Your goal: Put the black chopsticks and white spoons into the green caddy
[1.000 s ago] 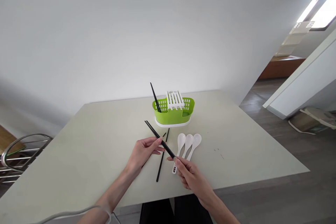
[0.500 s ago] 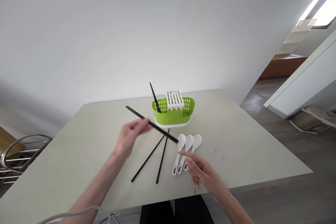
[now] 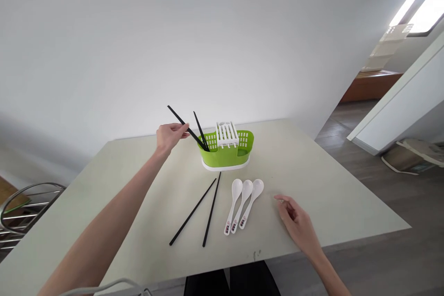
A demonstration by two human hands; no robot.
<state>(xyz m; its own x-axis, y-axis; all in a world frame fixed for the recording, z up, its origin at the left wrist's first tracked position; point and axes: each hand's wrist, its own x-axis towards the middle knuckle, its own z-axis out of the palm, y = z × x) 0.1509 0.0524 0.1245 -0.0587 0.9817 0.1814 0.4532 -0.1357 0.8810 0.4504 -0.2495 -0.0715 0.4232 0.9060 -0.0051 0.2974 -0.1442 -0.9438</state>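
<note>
My left hand [image 3: 169, 137] pinches black chopsticks [image 3: 179, 117] near the middle; they slant down to the right, lower ends inside the left compartment of a green cutlery basket [image 3: 225, 157]. Other black chopsticks [image 3: 198, 122] lean upright in that same compartment. A white slotted rack [image 3: 227, 133] sits across the basket's middle. My right hand [image 3: 299, 225] rests over the table at right, holding nothing, fingers loosely curled with thumb and forefinger apart. To its left lie three white spoons [image 3: 247, 190], bowls away from me. Two single chopsticks [image 3: 192, 212] [image 3: 211, 215] lie left of the spoons.
The pale table [image 3: 340, 203] stands against a white wall [image 3: 222, 46]. A metal-framed stool or chair [image 3: 31, 212] is at the left edge. A grey cable [image 3: 111, 283] crosses the lower left. Dark marks [image 3: 255, 255] show near the table's front edge.
My left hand has moved forward with its chopsticks, bringing their lower ends into the basket. My right hand has shifted right, away from the spoons.
</note>
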